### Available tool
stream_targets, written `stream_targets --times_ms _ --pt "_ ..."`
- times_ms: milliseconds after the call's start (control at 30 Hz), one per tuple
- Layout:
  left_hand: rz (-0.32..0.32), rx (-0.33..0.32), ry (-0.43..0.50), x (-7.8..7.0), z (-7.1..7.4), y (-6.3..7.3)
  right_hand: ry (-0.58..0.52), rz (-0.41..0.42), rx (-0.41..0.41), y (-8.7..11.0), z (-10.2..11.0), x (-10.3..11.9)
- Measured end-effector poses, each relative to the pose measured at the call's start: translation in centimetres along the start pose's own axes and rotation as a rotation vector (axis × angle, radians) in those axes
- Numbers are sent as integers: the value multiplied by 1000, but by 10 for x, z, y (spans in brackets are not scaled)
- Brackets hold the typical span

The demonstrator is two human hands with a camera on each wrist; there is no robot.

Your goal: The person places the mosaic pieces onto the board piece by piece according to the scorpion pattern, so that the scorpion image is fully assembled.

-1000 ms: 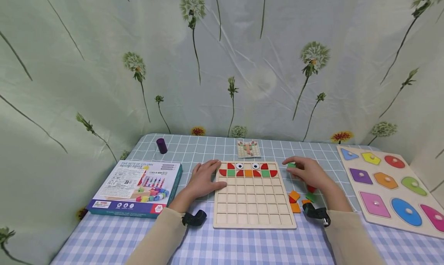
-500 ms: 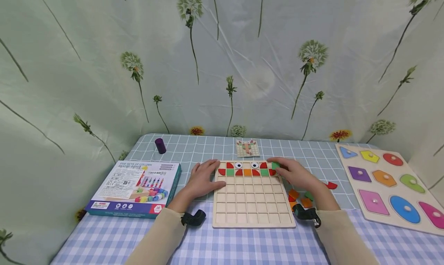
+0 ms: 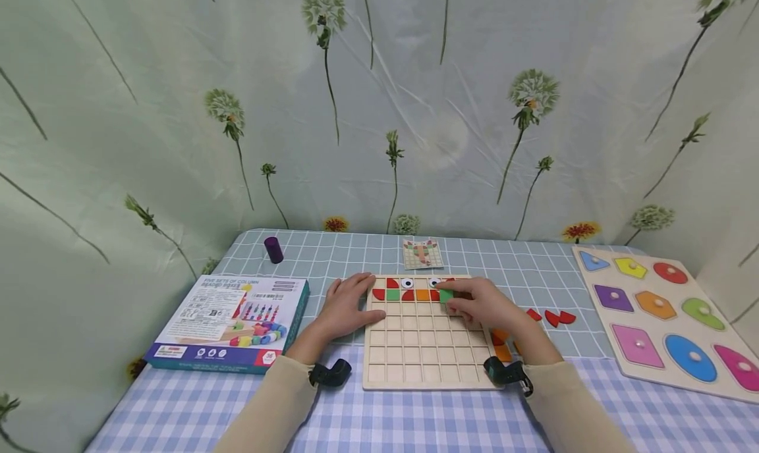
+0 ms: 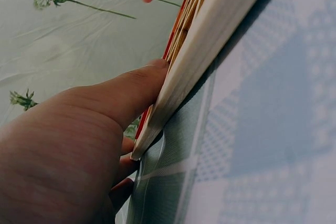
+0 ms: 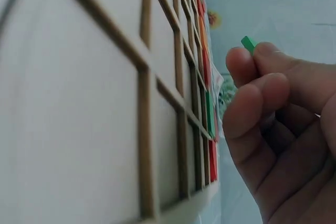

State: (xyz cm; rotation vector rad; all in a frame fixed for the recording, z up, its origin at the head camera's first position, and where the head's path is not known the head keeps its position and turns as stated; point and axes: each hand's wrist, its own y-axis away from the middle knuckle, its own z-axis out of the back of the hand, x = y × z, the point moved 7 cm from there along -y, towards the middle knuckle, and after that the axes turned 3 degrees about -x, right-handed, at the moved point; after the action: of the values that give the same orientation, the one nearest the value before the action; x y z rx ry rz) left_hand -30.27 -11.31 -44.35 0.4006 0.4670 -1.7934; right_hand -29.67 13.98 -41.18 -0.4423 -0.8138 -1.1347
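A wooden grid board [image 3: 427, 355] lies on the table; red, green and orange tiles and two eye tiles fill parts of its two far rows. My left hand [image 3: 346, 313] rests at the board's left edge, its thumb on the rim and its fingers by the far corner. Between thumb and fingertip, my right hand [image 3: 489, 306] pinches a green tile [image 5: 248, 44] above the board's far right part. The right wrist view shows that tile raised clear of the grid. Loose red quarter-round tiles [image 3: 551, 318] and orange tiles [image 3: 503, 353] lie right of the board.
Behind the board lies a small pattern card [image 3: 423, 254]. A boxed bead set [image 3: 231, 321] is at the left, with a purple cylinder [image 3: 273, 249] beyond it. At the right lies a knobbed shape puzzle [image 3: 658, 315]. A flowered curtain [image 3: 379, 110] hangs behind.
My right hand has moved left from beside the board to over its far right part, carrying the green tile. Red loose tiles have come into view behind it. The left hand stays put.
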Motion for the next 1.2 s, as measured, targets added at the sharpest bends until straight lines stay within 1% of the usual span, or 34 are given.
stream_targets --times_ms 133,233,367,567,767,833,933,1067,1200 --pt "-1 1 1 0 0 0 -45 -8 -37 -3 -5 6" --pt "-2 -2 2 0 0 0 -45 -6 -66 -4 -8 10" --pt "-1 -3 3 0 0 0 -52 -22 -92 -6 -14 13" --pt "-7 -2 -2 0 -1 0 -128 -32 -77 -6 -27 16" --pt "-6 -2 -3 0 0 0 -177 3 -59 -6 -36 22" --pt "-6 -2 -2 0 0 -1 -221 -2 -44 -5 -39 23" --pt "-3 0 -6 0 0 0 -255 -25 -35 -6 -45 23" --pt "-1 6 -5 0 0 0 -256 -61 -56 -7 -50 19" --pt "-7 10 0 -2 1 1 -241 -53 -77 -8 -52 18"
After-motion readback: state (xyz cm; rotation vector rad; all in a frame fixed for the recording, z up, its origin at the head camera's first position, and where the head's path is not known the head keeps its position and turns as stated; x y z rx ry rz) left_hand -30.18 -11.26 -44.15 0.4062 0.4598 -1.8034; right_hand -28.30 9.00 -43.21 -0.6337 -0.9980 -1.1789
